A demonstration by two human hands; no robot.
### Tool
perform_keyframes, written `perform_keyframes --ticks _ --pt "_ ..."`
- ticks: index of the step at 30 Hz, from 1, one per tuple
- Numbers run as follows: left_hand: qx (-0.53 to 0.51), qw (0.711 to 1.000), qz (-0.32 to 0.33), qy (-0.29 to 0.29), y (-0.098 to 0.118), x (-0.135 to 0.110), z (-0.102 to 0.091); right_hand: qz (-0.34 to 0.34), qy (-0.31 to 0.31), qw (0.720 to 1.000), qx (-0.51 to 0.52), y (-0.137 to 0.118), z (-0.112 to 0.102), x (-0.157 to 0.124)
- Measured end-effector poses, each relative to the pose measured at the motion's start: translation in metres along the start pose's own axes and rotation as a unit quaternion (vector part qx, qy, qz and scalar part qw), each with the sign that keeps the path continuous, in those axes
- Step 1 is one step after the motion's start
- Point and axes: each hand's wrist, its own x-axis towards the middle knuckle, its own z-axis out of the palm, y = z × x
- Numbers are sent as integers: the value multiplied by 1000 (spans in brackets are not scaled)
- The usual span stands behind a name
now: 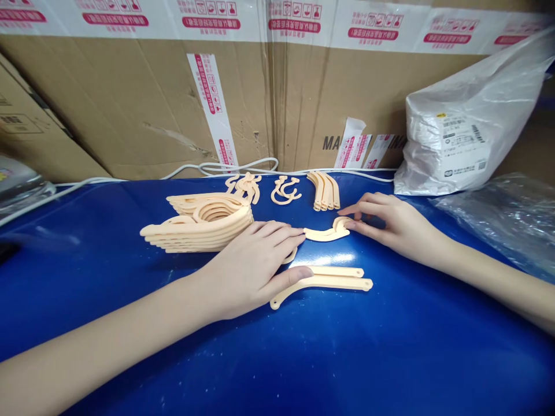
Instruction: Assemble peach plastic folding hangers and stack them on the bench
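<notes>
Curved piece [323, 235] lies right of the stack [197, 236], the right hand [388, 221] narrowed at its far end, the left hand [262, 263] flattened at the near one; grips unclear. Stacked pieces seem done; hooks [281, 201] beyond the stack lie loose.

The background is filled by a wall of brown cardboard [151, 92], divided by a vertical seam [273, 104], with white packing tape [327, 26] printed in red run across its top. Black lettering [332, 143] at the lower right is partly covered by shorter tape strips [354, 147]. At the far left, a carton [30, 124] is set at an angle. A white cable [186, 167] is strung along the back of the glossy blue tabletop [277, 370], in which light is reflected as a pale glare [333, 259]. At right, a labelled white plastic mailing bag [481, 101] is seen, with crumpled clear plastic wrap [511, 216] spread beside it
</notes>
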Motion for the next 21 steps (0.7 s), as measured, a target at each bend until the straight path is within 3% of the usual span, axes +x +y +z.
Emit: perform_keyframes --ticks 11,15,21 --pt "-27 999 2 17 0 -2 -2 38 -3 999 3 -5 3 -2" --pt "49 997 18 52 2 -4 -7 43 27 999 8 -5 0 -3" --pt "180 979 81 57 1 -8 -17 52 63 997 10 -5 -8 -4"
